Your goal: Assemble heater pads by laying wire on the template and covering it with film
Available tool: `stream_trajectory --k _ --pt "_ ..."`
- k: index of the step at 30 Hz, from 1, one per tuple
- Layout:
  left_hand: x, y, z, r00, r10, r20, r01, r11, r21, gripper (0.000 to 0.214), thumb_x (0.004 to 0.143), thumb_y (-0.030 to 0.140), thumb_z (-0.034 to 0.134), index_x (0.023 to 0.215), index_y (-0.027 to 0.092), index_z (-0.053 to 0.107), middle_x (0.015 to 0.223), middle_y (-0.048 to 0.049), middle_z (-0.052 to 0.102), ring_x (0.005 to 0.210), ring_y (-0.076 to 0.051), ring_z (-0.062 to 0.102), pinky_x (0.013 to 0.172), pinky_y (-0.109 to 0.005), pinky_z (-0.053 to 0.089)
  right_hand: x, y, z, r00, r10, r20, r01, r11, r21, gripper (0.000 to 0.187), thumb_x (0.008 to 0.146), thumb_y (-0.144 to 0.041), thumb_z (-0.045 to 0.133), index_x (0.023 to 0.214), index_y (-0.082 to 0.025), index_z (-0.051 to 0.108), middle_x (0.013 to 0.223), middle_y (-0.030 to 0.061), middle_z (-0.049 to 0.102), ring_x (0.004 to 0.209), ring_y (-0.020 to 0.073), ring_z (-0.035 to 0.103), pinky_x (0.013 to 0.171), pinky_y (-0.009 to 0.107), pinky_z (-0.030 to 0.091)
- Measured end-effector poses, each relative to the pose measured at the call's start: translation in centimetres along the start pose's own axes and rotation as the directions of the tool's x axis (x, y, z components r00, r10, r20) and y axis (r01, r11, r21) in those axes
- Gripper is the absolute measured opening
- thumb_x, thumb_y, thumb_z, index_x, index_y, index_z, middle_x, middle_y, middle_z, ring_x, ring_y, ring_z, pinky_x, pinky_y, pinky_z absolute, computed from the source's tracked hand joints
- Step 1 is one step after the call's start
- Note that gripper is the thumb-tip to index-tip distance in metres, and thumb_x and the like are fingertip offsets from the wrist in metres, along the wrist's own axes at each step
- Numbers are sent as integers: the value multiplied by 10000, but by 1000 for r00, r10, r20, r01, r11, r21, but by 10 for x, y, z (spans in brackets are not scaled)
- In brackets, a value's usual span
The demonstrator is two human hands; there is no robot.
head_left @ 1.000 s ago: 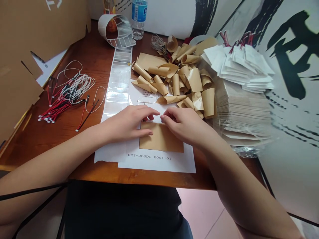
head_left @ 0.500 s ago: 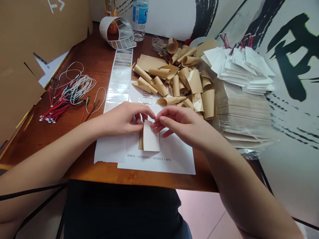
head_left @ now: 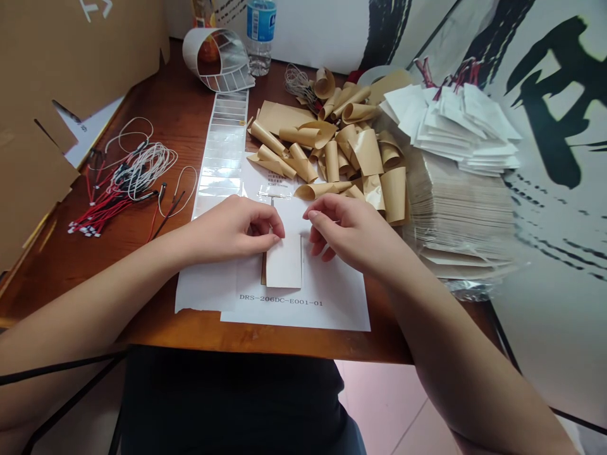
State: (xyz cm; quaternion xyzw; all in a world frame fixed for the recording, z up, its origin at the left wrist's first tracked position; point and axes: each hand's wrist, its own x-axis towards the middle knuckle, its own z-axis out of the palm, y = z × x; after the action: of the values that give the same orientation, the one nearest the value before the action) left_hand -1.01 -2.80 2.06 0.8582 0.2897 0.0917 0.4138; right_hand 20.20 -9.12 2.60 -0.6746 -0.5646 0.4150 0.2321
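My left hand (head_left: 237, 227) is curled, its thumb and forefinger pinched on the top left corner of a small white label (head_left: 283, 262) that lies on a brown backing strip over a white printed sheet (head_left: 327, 297). My right hand (head_left: 348, 234) hovers at the label's top right edge, fingers bent and close together, touching or nearly touching the label. I cannot see the fingertips of my right hand clearly.
Curled brown backing papers (head_left: 341, 155) are heaped behind my hands. Stacks of white packets (head_left: 450, 126) sit on clear bags (head_left: 465, 215) at the right. A strip of shiny labels (head_left: 222, 151), red and white wires (head_left: 123, 183), a water bottle (head_left: 260, 31) and cardboard (head_left: 42, 82) stand around.
The wide brown sheet flat under both hands a second ago is now a narrow white label over a brown strip. Both hands drew back slightly and pressed it down.
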Motion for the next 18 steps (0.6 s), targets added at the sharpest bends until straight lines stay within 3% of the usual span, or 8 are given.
stream_trajectory --k 6,8,10,12,14,16,18 --pt "-4 5 3 998 -37 -46 31 990 -138 204 926 310 612 1089 190 639 775 16 763 697 -125 671 653 -252 469 0 1 -1 998 -54 -45 56 998 40 130 953 -293 616 855 -208 614 659 -2 647 523 154 644 468 285 521" --pt "-5 6 9 999 22 -31 -29 967 -251 326 964 304 582 1271 203 540 934 -24 799 841 -148 738 708 -264 507 -1 1 -1 986 -125 -113 134 988 72 169 945 -346 639 847 -210 621 631 -21 604 508 129 591 470 265 471" --pt "-5 6 17 991 131 7 -124 951 -285 487 992 235 530 1452 220 373 1134 -76 792 1026 -161 750 815 -287 533 -4 1 -2 942 -201 -267 227 971 71 214 939 -395 655 822 -221 612 622 -30 556 521 113 531 483 260 407" --pt "-4 5 25 967 247 68 -238 965 -113 520 1001 178 505 1497 220 355 1220 -92 773 1111 -172 730 950 -334 499 -6 1 -3 859 -259 -442 302 953 30 243 934 -421 666 794 -235 594 643 -26 535 556 116 494 509 273 362" --pt "-3 4 31 941 302 156 -319 942 101 369 1016 191 508 1381 234 534 1280 -81 753 1212 -216 687 1011 -379 440 -8 1 -5 797 -289 -531 340 940 -1 259 932 -438 670 784 -246 581 669 -21 532 575 120 476 527 285 339" --pt "-2 4 33 927 312 207 -355 906 228 267 1031 225 505 1253 248 651 1308 -61 741 1271 -243 649 1003 -387 412 -10 0 -5 799 -298 -523 346 938 -6 274 930 -471 667 790 -253 578 664 -22 517 565 124 459 526 292 326" --pt "-1 3 30 928 310 206 -359 891 278 252 1032 254 517 1219 256 686 1292 -51 747 1269 -245 641 980 -378 410 -11 -2 -4 831 -303 -466 339 941 -7 309 950 -518 626 788 -258 580 642 -19 502 556 131 456 518 295 323"
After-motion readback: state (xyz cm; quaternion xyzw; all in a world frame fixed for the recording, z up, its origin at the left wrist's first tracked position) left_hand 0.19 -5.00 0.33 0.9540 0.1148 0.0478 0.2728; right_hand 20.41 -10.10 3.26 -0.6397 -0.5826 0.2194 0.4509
